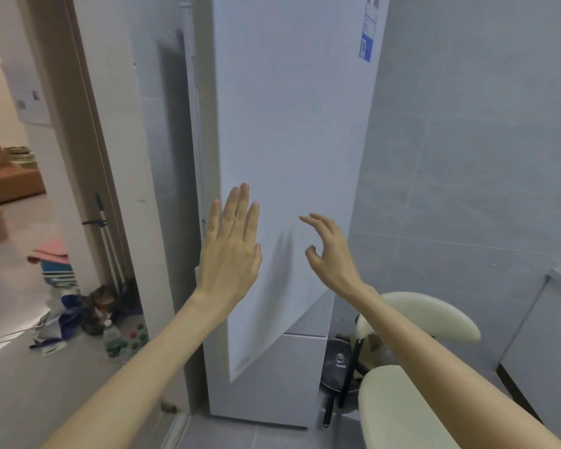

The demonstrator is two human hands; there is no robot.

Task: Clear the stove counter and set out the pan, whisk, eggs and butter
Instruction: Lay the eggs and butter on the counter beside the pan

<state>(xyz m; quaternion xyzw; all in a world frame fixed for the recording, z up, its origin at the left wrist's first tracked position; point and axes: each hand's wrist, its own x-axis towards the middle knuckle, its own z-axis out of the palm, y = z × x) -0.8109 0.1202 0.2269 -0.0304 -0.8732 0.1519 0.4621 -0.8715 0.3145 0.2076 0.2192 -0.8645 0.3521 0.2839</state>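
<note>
- Hands come first: our left hand [230,251] lies flat against the fridge door [289,140], its fingers [240,209] straight and close together, holding nothing.
- Our right hand [331,254] hovers just beside the door, its fingers loosely curled and the thumb apart, pinching nothing. We cannot tell whether it touches the surface.
- The door hangs at an angle to the lower part of the fridge, so we judge it ajar. The inside is hidden.
- Eggs, butter, whisk and the stove tabletop are all out of sight. We guess the eggs and butter wait behind this door.
- A dark round pot [337,361] with a knobbed lid sits low between the fridge and a cream chair [418,315]. Whether it is our pan we cannot tell.
- We judge the task to be at the fetching stage, with nothing visibly set out.
</note>
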